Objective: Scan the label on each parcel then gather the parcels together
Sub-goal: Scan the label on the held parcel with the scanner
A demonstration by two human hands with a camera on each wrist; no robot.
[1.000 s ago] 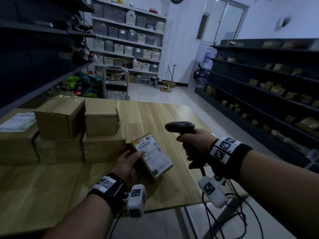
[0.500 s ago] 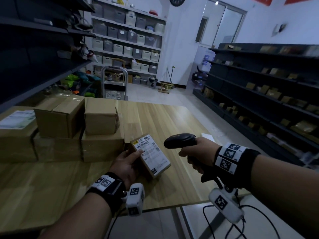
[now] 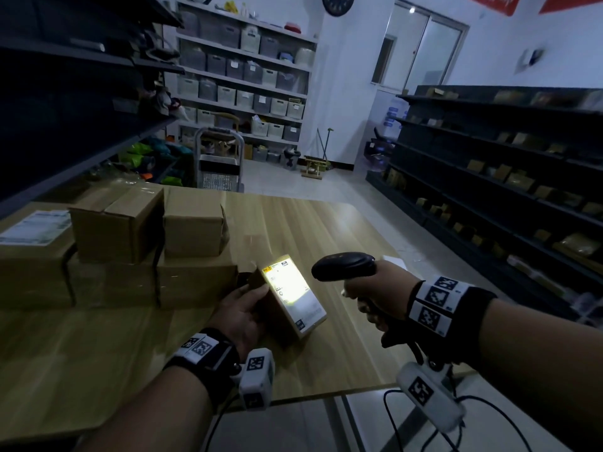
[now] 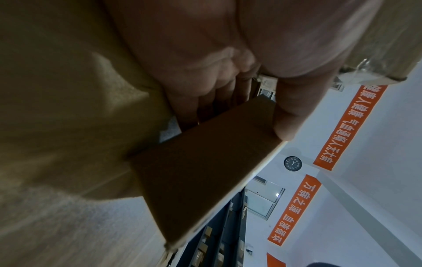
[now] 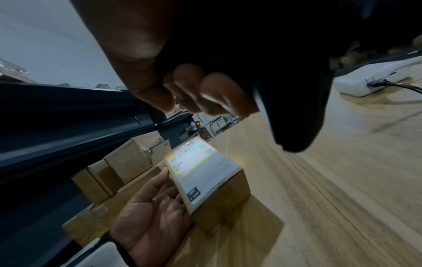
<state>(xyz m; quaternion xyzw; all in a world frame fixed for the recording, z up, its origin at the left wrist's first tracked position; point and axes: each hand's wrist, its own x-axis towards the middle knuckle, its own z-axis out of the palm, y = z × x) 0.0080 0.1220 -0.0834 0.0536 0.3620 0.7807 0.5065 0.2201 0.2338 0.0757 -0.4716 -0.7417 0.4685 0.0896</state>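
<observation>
My left hand [image 3: 243,309] holds a small cardboard parcel [image 3: 295,296] tilted up off the wooden table [image 3: 98,347], thumb on its near edge and fingers behind it. Its white label [image 5: 200,168] faces the scanner and is lit by a bright light patch. My right hand [image 3: 375,296] grips a black handheld barcode scanner [image 3: 342,265], its head aimed left at the label, a short gap away. The left wrist view shows the parcel's [image 4: 200,173] brown underside with my thumb [image 4: 290,115] on its edge. A stack of brown parcels [image 3: 130,252] sits on the table's left.
A labelled box [image 3: 32,252] lies at the far left of the stack. Dark shelving stands to the left [image 3: 65,102] and right [image 3: 505,177]. A trolley [image 3: 218,164] waits beyond the table. A white device [image 5: 374,81] with a cable lies on the table's right side.
The scanner has dropped lower and nearer to the parcel, and its light now falls on the label. The parcel is tilted more toward the scanner.
</observation>
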